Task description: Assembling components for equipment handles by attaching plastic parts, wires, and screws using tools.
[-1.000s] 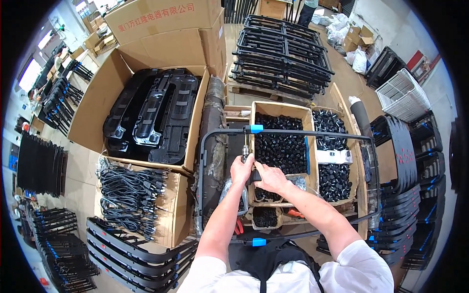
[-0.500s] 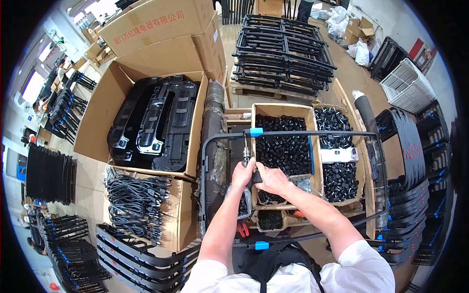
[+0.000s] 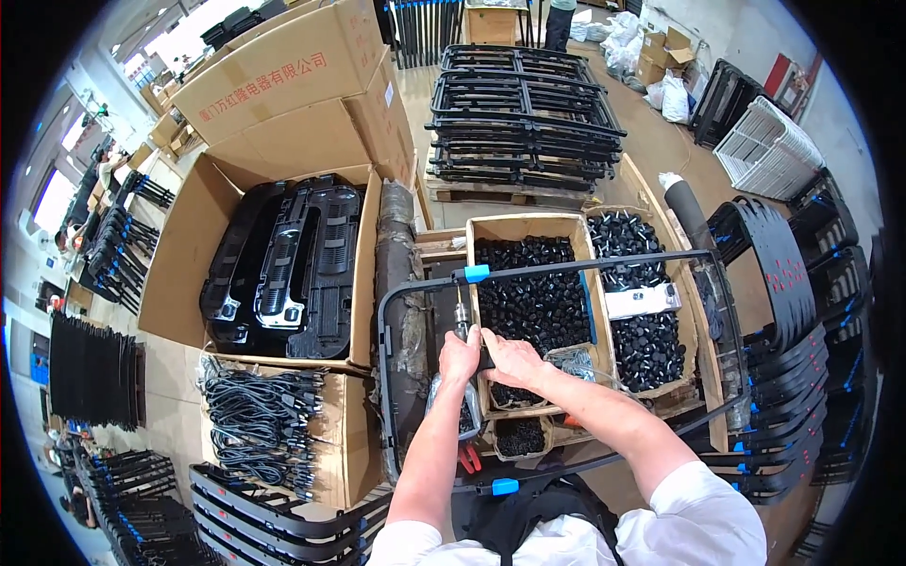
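Observation:
Both hands are closed around a power drill (image 3: 461, 319), whose metal chuck and thin bit point away from me. The bit reaches the far rail of a large black rectangular frame (image 3: 585, 265), just left of a blue clip (image 3: 478, 274). Whether the tip touches the rail is too small to tell. My left hand (image 3: 459, 358) wraps the drill's body behind the chuck. My right hand (image 3: 511, 360) grips its dark rear part from the right, mostly covering it. A second blue clip (image 3: 506, 487) sits on the near rail, close to my body.
Beneath the frame, a divided wooden box (image 3: 604, 325) holds many black knobs and a white box (image 3: 642, 301). A small bin (image 3: 521, 440) of screws and red-handled pliers (image 3: 469, 458) lie nearer. To the left stand a carton (image 3: 175, 255) of black panels and bundled cables (image 3: 264, 424).
The whole view has shifted, so most of the surroundings sit further left and lower. My hands keep their grip on the drill, which stays at the far rail beside the blue clip.

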